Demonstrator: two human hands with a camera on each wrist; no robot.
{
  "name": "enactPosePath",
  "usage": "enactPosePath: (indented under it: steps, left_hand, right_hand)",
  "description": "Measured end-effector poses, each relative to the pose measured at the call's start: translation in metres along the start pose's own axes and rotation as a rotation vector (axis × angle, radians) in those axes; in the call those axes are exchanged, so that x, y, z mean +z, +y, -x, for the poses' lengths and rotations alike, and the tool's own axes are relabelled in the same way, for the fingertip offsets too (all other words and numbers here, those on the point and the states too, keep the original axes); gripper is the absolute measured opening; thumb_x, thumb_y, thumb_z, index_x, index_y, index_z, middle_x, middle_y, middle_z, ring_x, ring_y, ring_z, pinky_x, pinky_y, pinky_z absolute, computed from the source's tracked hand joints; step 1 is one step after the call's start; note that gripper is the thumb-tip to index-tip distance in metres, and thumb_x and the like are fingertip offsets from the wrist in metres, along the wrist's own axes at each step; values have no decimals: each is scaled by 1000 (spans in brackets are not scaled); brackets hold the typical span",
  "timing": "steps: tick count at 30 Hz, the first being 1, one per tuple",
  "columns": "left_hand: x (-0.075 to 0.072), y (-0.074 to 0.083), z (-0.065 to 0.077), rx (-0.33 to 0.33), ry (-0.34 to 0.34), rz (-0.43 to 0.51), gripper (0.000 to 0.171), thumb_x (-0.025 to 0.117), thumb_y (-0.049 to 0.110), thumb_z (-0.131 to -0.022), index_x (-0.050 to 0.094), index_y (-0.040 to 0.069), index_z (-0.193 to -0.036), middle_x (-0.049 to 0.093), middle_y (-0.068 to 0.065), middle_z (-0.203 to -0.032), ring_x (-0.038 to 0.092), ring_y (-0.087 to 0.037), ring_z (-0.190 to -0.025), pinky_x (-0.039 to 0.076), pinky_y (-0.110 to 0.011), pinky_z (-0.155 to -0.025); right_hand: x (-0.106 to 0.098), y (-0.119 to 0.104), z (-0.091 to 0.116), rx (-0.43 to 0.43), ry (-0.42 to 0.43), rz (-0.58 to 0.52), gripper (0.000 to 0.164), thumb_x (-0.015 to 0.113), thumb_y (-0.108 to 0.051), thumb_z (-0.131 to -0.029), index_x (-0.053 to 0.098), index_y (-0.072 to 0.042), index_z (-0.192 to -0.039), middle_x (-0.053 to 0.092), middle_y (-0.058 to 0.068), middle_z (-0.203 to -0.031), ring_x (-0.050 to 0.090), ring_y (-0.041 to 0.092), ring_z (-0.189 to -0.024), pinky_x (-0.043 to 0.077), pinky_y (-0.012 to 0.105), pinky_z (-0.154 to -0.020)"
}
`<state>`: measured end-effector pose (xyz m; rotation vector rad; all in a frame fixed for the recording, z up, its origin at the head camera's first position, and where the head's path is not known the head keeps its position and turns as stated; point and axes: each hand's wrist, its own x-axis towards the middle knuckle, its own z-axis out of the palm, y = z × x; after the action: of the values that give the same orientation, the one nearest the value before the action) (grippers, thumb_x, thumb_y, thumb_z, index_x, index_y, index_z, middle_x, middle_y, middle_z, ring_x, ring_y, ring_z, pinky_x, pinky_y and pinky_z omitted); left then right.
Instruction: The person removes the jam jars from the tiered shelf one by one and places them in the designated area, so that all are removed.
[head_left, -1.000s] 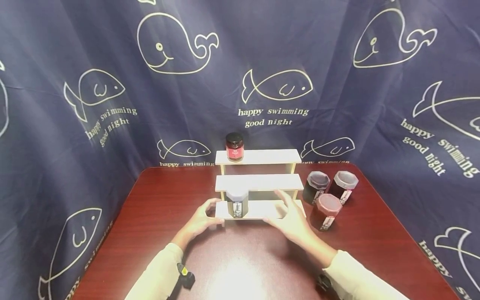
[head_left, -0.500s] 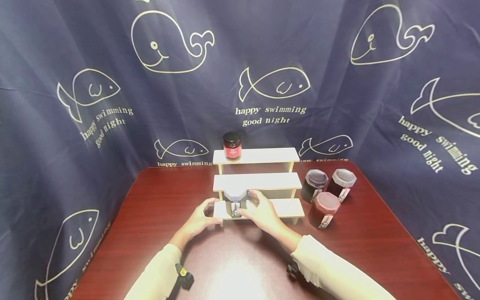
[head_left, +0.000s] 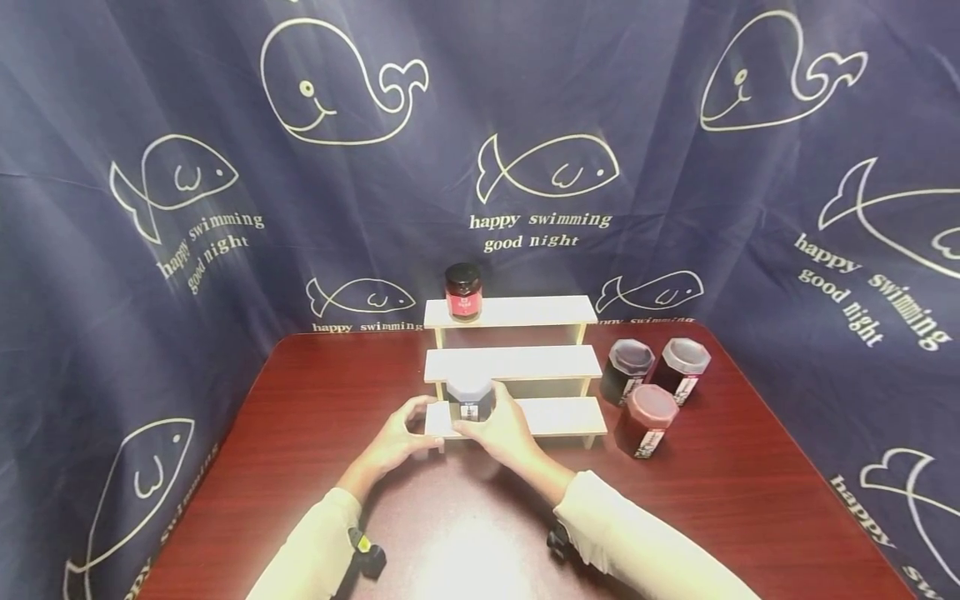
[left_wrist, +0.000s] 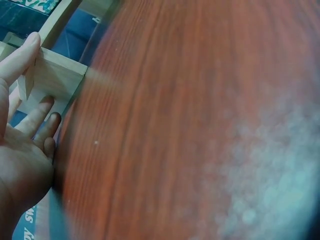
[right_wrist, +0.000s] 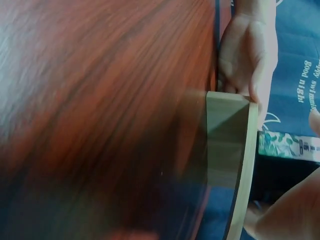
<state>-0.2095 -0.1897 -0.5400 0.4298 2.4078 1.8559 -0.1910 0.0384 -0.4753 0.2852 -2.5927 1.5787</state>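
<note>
A white-topped, three-tier wooden display stand (head_left: 525, 364) stands at the back of the table. On its lowest step, near the left end, is an octagonal jar (head_left: 469, 389) with a pale lid; the right wrist view shows its dark body (right_wrist: 280, 175). My right hand (head_left: 504, 431) grips this jar from the right, its thumb across the front. My left hand (head_left: 393, 442) holds the left end of the lowest step, with the thumb (left_wrist: 24, 59) at its edge and fingers (left_wrist: 36, 117) underneath. The fingers behind the jar are hidden.
A black-lidded jar (head_left: 463, 293) with a red label sits at the left of the top step. Right of the stand are three octagonal jars: dark-lidded (head_left: 627, 371), white-lidded (head_left: 681, 371) and red-lidded (head_left: 648, 421). A navy curtain (head_left: 360, 217) surrounds the table (head_left: 337, 375).
My right hand has moved left from the right part of the lowest step and taken hold of the pale-lidded jar. My left hand stays at the stand's left end.
</note>
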Motion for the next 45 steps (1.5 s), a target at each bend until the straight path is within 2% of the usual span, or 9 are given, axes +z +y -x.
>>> enactPosePath:
  steps: [7,16,35,45]
  left_hand:
    - [-1,1,2,-27,-9,-5,70,88,13,-75,55,12,-137,66,-8,-124,58,-28,-117,40,-46,-101]
    - [-1,0,-1,-18,-25,30,67,87,10,-76,56,15,-136,65,-8,-127,57,-28,-118,39,-48,-100]
    - [-1,-1,-1,-19,-1,-29,70,87,13,-76,54,10,-138,65,-11,-125,58,-28,-114,44,-45,-97]
    - [-1,0,-1,-37,-4,-16,70,87,11,-76,54,12,-138,66,-9,-123,58,-28,-115,41,-47,-99]
  right_hand:
    - [16,-4,2,22,117,57,89,95,-34,-65,49,-1,-134,65,11,-119,63,30,-107,50,46,-92]
    - [29,-3,-2,59,229,122,80,89,-43,-70,51,-6,-130,64,9,-113,63,29,-103,50,46,-88]
    - [25,-8,-2,49,216,134,75,88,-42,-73,52,-5,-127,65,9,-111,63,30,-101,50,46,-86]
    - [15,-7,1,49,196,143,75,88,-43,-73,51,-5,-128,64,9,-111,63,30,-102,50,46,-88]
